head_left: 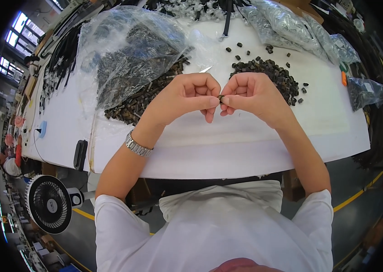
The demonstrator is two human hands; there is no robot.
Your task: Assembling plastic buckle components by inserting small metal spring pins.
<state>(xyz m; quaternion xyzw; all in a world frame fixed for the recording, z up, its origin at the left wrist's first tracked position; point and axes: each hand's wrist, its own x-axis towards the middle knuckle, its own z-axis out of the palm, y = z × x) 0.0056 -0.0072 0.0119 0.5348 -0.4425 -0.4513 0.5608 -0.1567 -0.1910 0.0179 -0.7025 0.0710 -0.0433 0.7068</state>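
Observation:
My left hand (190, 97) and my right hand (249, 96) meet above the white table (227, 156). Between their thumbs and fingertips they pinch one small dark part (221, 97), mostly covered by the fingers. Its exact kind is too small to tell. Beyond my right hand lies a heap of small dark block-like pieces (273, 75), with several loose ones scattered around it. To the left, a large clear plastic bag (132, 56) spills a heap of brownish-black pieces (130, 106) onto the table, partly behind my left wrist.
Filled clear bags (286, 25) lie at the far right, with a smaller bag (367, 93) and an orange-handled tool (344, 78) near the right edge. Long black strips (62, 61) lie at far left. A fan (49, 204) stands left of the table, below a black object (80, 155).

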